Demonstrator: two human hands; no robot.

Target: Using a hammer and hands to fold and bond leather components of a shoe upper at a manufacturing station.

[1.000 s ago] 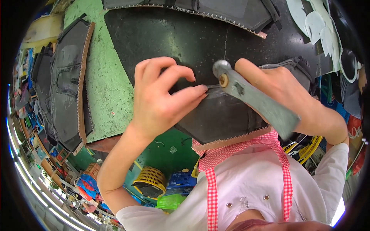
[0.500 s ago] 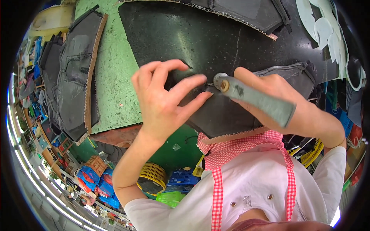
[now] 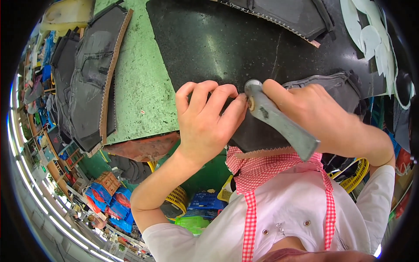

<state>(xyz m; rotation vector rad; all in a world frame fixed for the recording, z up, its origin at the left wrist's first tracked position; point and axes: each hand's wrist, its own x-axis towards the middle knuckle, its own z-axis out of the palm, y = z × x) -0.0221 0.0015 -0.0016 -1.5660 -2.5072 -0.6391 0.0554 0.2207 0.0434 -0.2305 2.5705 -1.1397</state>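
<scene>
My right hand (image 3: 301,102) is closed around a hammer; its grey metal head (image 3: 286,124) slants across in front of the fingers, the round face up and left, the wedge-shaped end toward my apron. Most of the handle is hidden by the hand. Under both hands, a dark grey leather-like panel (image 3: 257,135) with a brown zigzag-cut edge lies at the near side of the black slab (image 3: 218,48). My left hand (image 3: 209,115) is closed over the panel's left part. Its thumb and forefinger are pinched right beside the hammer's face; what is between them cannot be seen.
Similar dark panels (image 3: 94,65) lie stacked on the green tabletop (image 3: 142,83) at left. Another panel (image 3: 283,17) rests at the far edge. White cut pieces (image 3: 371,41) are at far right. Below stand yellow (image 3: 176,198) and blue baskets (image 3: 205,201).
My left hand has moved right, and its spread fingers have closed in beside the hammer. The hammer head has turned, its wedge end now lower and farther left.
</scene>
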